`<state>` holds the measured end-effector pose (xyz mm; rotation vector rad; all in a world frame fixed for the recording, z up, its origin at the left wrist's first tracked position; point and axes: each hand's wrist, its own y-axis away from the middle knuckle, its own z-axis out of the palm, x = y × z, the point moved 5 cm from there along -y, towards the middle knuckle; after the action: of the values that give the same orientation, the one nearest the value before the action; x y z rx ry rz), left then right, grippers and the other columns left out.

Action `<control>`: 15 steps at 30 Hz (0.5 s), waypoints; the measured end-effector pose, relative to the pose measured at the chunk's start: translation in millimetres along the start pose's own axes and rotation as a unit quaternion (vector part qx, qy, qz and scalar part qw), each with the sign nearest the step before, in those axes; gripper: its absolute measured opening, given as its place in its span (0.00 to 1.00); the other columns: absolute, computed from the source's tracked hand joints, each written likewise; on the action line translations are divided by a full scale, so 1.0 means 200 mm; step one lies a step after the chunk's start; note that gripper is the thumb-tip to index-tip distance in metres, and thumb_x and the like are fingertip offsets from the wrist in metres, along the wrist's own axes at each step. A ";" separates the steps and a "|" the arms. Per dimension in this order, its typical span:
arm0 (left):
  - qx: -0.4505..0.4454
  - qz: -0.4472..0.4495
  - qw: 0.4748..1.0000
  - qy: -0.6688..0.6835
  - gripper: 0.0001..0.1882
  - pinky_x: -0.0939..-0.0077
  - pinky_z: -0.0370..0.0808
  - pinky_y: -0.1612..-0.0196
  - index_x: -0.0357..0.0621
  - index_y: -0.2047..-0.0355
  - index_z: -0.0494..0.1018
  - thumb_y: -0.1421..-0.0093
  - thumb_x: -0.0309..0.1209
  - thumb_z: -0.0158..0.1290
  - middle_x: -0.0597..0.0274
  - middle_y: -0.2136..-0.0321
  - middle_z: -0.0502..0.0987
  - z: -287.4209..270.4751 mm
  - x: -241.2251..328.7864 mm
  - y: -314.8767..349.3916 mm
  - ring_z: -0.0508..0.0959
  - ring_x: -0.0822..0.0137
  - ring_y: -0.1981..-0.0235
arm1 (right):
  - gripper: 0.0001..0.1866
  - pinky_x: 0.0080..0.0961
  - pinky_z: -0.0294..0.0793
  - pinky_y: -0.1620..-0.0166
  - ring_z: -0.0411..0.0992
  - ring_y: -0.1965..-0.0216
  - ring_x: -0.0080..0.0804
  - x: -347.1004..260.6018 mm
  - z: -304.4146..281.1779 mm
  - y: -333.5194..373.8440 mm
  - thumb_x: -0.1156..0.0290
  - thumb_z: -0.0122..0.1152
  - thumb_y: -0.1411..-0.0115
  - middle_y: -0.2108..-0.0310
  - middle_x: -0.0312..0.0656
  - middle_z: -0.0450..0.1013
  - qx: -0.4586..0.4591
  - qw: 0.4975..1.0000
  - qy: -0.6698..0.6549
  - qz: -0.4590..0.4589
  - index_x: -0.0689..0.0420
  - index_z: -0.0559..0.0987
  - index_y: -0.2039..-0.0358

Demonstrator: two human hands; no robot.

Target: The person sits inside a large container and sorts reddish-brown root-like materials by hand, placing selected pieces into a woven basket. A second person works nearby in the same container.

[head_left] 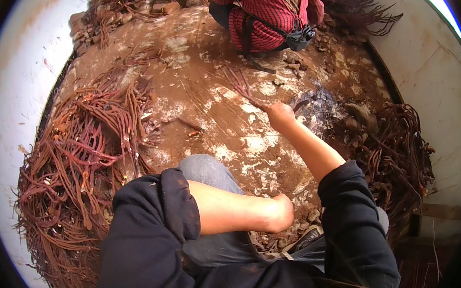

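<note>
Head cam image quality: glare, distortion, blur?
Head view: black surround at the fisheye edge, left wall bowed; bright strip upper right blown out, blue-fringed; left forearm brightly lit; right hand and the reddish stems it holds look slightly soft, motion or focus unclear.

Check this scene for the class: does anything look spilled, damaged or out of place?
An irregular blackish patch on the brown-smeared pale floor, right of the bare right hand, looks odd: far darker than its brown and white surroundings. Its cause is unclear.
</note>
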<state>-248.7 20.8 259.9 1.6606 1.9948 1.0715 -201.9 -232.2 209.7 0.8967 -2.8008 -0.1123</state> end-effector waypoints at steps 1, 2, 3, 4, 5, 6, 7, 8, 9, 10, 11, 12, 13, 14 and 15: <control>-0.006 -0.010 1.000 -0.018 0.14 0.63 0.78 0.74 0.48 0.71 0.81 0.62 0.31 0.64 0.59 0.70 0.81 -0.01 0.00 0.01 0.80 0.59 0.68 | 0.09 0.26 0.77 0.74 0.77 0.71 0.32 0.01 0.04 0.02 0.73 0.54 0.44 0.71 0.40 0.77 -0.004 1.000 -0.014 -0.006 0.56 0.78 0.62; -0.011 -0.020 0.999 -0.024 0.14 0.63 0.78 0.74 0.48 0.70 0.81 0.62 0.31 0.64 0.59 0.70 0.81 0.00 0.00 0.01 0.81 0.59 0.68 | 0.07 0.27 0.77 0.72 0.78 0.69 0.34 -0.04 0.04 0.06 0.72 0.56 0.46 0.69 0.40 0.78 -0.014 0.999 -0.030 -0.022 0.54 0.79 0.67; -0.007 -0.008 1.000 -0.019 0.14 0.62 0.78 0.73 0.46 0.69 0.81 0.61 0.30 0.63 0.58 0.70 0.81 0.01 0.01 0.01 0.81 0.58 0.68 | 0.24 0.27 0.72 0.80 0.75 0.74 0.30 -0.07 0.04 0.12 0.73 0.51 0.43 0.77 0.37 0.73 -0.121 0.988 0.084 -0.047 0.46 0.65 0.44; 0.009 -0.002 1.000 -0.017 0.14 0.62 0.78 0.73 0.45 0.69 0.81 0.60 0.30 0.63 0.58 0.70 0.81 0.02 0.01 0.01 0.81 0.58 0.68 | 0.19 0.27 0.74 0.77 0.76 0.75 0.32 -0.09 0.02 0.22 0.72 0.54 0.44 0.76 0.38 0.75 -0.059 0.995 0.056 -0.063 0.51 0.72 0.50; 0.026 0.000 1.000 -0.016 0.14 0.62 0.79 0.73 0.44 0.69 0.81 0.60 0.30 0.63 0.58 0.70 0.81 0.03 0.02 0.02 0.81 0.58 0.68 | 0.22 0.27 0.73 0.78 0.75 0.76 0.31 -0.10 -0.01 0.31 0.72 0.53 0.43 0.77 0.37 0.74 -0.070 0.991 0.060 -0.092 0.50 0.68 0.46; 0.043 0.008 0.999 -0.019 0.13 0.62 0.79 0.73 0.43 0.69 0.81 0.59 0.29 0.62 0.58 0.70 0.81 0.02 0.02 0.05 0.81 0.59 0.68 | 0.26 0.27 0.73 0.79 0.75 0.77 0.31 -0.08 -0.02 0.41 0.72 0.52 0.42 0.77 0.37 0.73 -0.084 0.988 0.064 -0.113 0.49 0.64 0.42; 0.022 0.019 0.999 -0.015 0.12 0.61 0.78 0.73 0.42 0.69 0.81 0.57 0.29 0.60 0.57 0.70 0.81 0.00 0.02 0.06 0.81 0.59 0.68 | 0.26 0.27 0.72 0.79 0.74 0.78 0.30 -0.06 -0.01 0.50 0.72 0.51 0.41 0.77 0.37 0.73 -0.123 0.983 0.059 -0.120 0.49 0.62 0.41; 0.036 0.018 0.999 -0.016 0.12 0.61 0.78 0.72 0.42 0.70 0.80 0.57 0.29 0.59 0.57 0.70 0.81 -0.01 0.03 0.06 0.81 0.58 0.67 | 0.26 0.27 0.72 0.79 0.73 0.78 0.30 -0.03 -0.03 0.59 0.73 0.50 0.40 0.76 0.38 0.73 -0.159 0.978 0.054 -0.125 0.49 0.61 0.40; 0.046 0.015 0.999 -0.011 0.11 0.61 0.78 0.72 0.42 0.70 0.80 0.57 0.29 0.59 0.57 0.70 0.81 -0.01 0.04 0.05 0.81 0.58 0.67 | 0.30 0.25 0.71 0.80 0.72 0.79 0.28 -0.02 -0.07 0.68 0.72 0.50 0.40 0.76 0.38 0.72 -0.192 0.973 0.044 -0.123 0.48 0.56 0.37; 0.056 0.013 0.998 -0.005 0.11 0.61 0.78 0.71 0.42 0.70 0.80 0.56 0.29 0.58 0.57 0.70 0.81 0.00 0.04 0.04 0.81 0.58 0.67 | 0.31 0.25 0.71 0.80 0.71 0.79 0.28 0.01 -0.06 0.75 0.72 0.50 0.40 0.76 0.37 0.72 -0.193 0.972 0.058 -0.124 0.47 0.55 0.37; 0.065 0.018 0.998 0.003 0.10 0.61 0.77 0.70 0.42 0.70 0.80 0.55 0.30 0.57 0.57 0.70 0.81 -0.01 0.05 0.06 0.81 0.58 0.67 | 0.31 0.25 0.70 0.81 0.71 0.80 0.28 0.04 -0.05 0.83 0.72 0.50 0.40 0.76 0.37 0.72 -0.193 0.971 0.071 -0.125 0.47 0.54 0.36; 0.079 0.026 0.997 0.008 0.10 0.61 0.77 0.70 0.42 0.71 0.80 0.55 0.30 0.56 0.58 0.71 0.81 -0.01 0.05 0.05 0.81 0.59 0.67 | 0.32 0.25 0.70 0.81 0.71 0.80 0.27 0.08 -0.02 0.91 0.71 0.51 0.40 0.77 0.37 0.72 -0.196 0.969 0.083 -0.125 0.47 0.53 0.36; 0.078 0.033 0.996 0.010 0.10 0.62 0.77 0.71 0.42 0.71 0.80 0.55 0.30 0.56 0.58 0.71 0.81 -0.01 0.06 0.05 0.81 0.59 0.68 | 0.33 0.24 0.69 0.82 0.70 0.80 0.26 0.13 0.01 0.99 0.70 0.51 0.39 0.77 0.36 0.72 -0.218 0.961 0.120 -0.123 0.47 0.52 0.35; 0.073 0.036 0.997 0.014 0.10 0.62 0.76 0.71 0.43 0.71 0.80 0.55 0.30 0.56 0.58 0.72 0.81 0.00 0.06 0.05 0.81 0.59 0.68 | 0.34 0.23 0.68 0.82 0.70 0.80 0.25 0.14 0.03 1.05 0.68 0.52 0.39 0.77 0.35 0.72 -0.237 0.951 0.154 -0.125 0.47 0.51 0.35; 0.073 0.031 0.997 0.023 0.09 0.62 0.76 0.71 0.43 0.72 0.80 0.55 0.30 0.56 0.58 0.73 0.81 0.03 0.05 0.04 0.81 0.59 0.69 | 0.34 0.22 0.69 0.80 0.71 0.79 0.26 0.14 -0.06 1.11 0.63 0.53 0.39 0.78 0.35 0.73 -0.242 0.955 0.134 -0.107 0.47 0.52 0.35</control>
<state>-242.6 32.6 264.0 1.7978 2.1092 1.0143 -348.0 -69.0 255.2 0.9917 -2.2662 -0.6279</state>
